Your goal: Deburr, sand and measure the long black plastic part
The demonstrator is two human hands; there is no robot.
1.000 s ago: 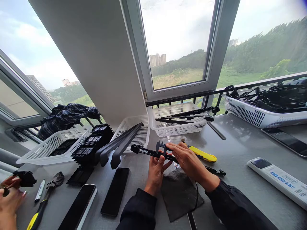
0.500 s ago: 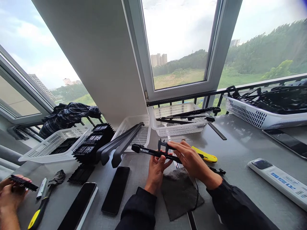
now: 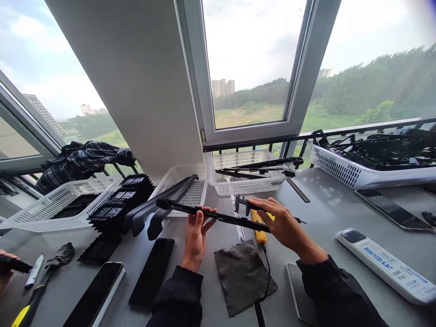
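Observation:
My left hand is closed around a long thin black plastic strip held above the table, thumb at the front. Closed too, my right hand grips a black caliper, whose jaws point left just above the strip and apart from it. The strip's right end reaches under my right hand; whether those fingers touch it, I cannot tell. Below lies a dark grey cloth. Behind my right hand shows a yellow tool with a black cable, partly covered.
White baskets with black parts line the window side. Stacked black pieces and long grey bars sit left. Phones, a marker and a white device lie around. Another person's hand holds a black part at far left.
My left hand has moved left along with the strip. The caliper jaws, earlier set across the strip, now sit above it. The view has shifted slightly right.

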